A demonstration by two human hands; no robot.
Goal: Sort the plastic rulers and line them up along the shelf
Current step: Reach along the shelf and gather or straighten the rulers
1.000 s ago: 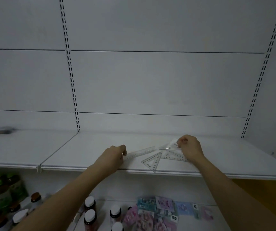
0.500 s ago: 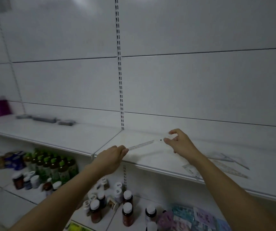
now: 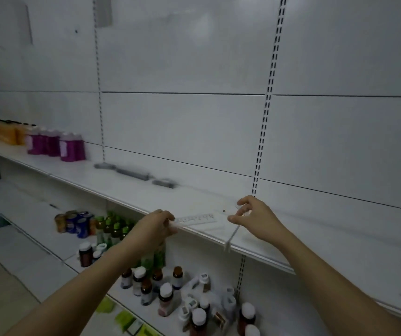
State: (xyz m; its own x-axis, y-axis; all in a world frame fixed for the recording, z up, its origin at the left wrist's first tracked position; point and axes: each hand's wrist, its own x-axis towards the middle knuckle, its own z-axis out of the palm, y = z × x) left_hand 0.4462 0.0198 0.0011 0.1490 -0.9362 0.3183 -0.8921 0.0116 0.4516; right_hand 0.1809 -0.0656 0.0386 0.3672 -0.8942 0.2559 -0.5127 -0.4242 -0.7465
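My left hand (image 3: 154,225) has its fingers curled round the left end of a clear plastic ruler (image 3: 196,218), pinching it at the front lip of the white shelf (image 3: 131,190). My right hand (image 3: 253,218) takes the other end: thumb and forefinger come together there, the remaining fingers loosely spread above. The ruler's right end is transparent and hard to make out against the shelf, so I cannot say exactly where the fingertips meet it. The ruler lies lengthwise along the shelf's front edge, low over the surface; whether it touches the shelf or sits just above it I cannot tell.

Just under my right hand a white divider clip (image 3: 231,238) crosses the shelf edge. Farther back and to the left on the same shelf sit three flat grey blurred items (image 3: 134,175) in a row, and beyond them purple bottles (image 3: 56,144) and orange bottles (image 3: 0,132).

On the lower shelf (image 3: 56,253) beneath my arms stand green-capped bottles (image 3: 112,226), cans (image 3: 73,223) and brown jars with white lids (image 3: 168,297). Behind everything rises the white panelled back wall (image 3: 182,129) with slotted uprights (image 3: 265,117).
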